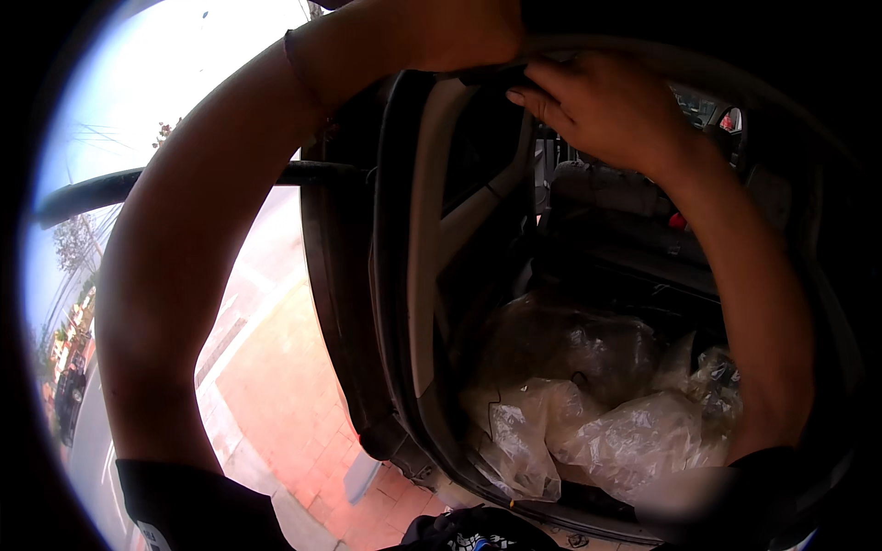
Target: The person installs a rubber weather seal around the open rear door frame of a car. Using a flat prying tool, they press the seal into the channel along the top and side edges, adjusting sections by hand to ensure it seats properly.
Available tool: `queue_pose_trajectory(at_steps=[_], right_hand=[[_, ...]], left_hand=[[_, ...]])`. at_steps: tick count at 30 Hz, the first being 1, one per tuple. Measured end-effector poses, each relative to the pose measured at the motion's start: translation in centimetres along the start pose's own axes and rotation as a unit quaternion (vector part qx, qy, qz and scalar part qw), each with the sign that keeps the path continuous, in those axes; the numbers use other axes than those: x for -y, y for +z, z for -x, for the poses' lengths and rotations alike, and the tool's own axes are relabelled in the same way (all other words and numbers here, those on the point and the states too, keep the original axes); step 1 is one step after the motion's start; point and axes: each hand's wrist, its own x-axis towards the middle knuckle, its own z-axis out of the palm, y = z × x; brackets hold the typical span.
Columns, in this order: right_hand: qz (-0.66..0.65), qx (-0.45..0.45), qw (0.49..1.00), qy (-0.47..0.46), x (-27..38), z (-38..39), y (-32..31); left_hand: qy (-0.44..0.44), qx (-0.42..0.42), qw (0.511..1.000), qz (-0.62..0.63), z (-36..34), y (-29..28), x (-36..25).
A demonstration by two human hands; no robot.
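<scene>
Both my arms are raised to the top of a car's open rear. My left hand [473, 35] is at the upper edge of the opening, and its fingers are lost in shadow. Close beside it on the right, my right hand [616, 106] has its fingers bent together near the top left corner of the frame. What they grip there, if anything, is too dark to make out. Below my hands, several crumpled clear plastic bags [634, 441] lie in the cargo area. Their contents cannot be told.
The light pillar trim [430, 230] and dark body edge [335, 303] border the opening on the left. A dark bar [101, 195] passes behind my left forearm. Dark seats [606, 197] stand deeper inside. Reddish paving [294, 395] and a road with a parked vehicle [69, 399] lie outside.
</scene>
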Motion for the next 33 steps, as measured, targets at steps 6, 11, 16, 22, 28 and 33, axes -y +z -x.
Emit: queue_pose_trajectory(at_steps=[6,11,16,22,28,33], right_hand=[[0.009,-0.033,0.997,-0.065,-1.5,-0.1,1.0],[-0.014,0.000,0.998,-0.055,-1.7,-0.1,1.2],[-0.033,-0.024,0.996,-0.073,-2.4,-0.1,1.6],[-0.050,-0.091,0.989,-0.108,-3.2,0.0,2.8],[-0.013,-0.190,0.974,-0.121,-3.5,-0.1,3.9],[-0.214,-0.230,0.948,0.049,-3.7,5.5,3.8]], left_hand=[[0.029,-0.025,0.999,-0.015,0.9,0.0,0.7],[-0.005,-0.160,0.986,0.056,6.2,-2.0,0.3],[-0.111,-0.115,0.984,0.083,11.4,1.4,-0.9],[-0.186,-0.128,0.974,-0.031,10.7,3.9,-2.4],[-0.272,-0.236,0.930,-0.078,8.8,7.7,-4.0],[-0.276,-0.273,0.920,-0.052,9.2,9.1,-2.8]])
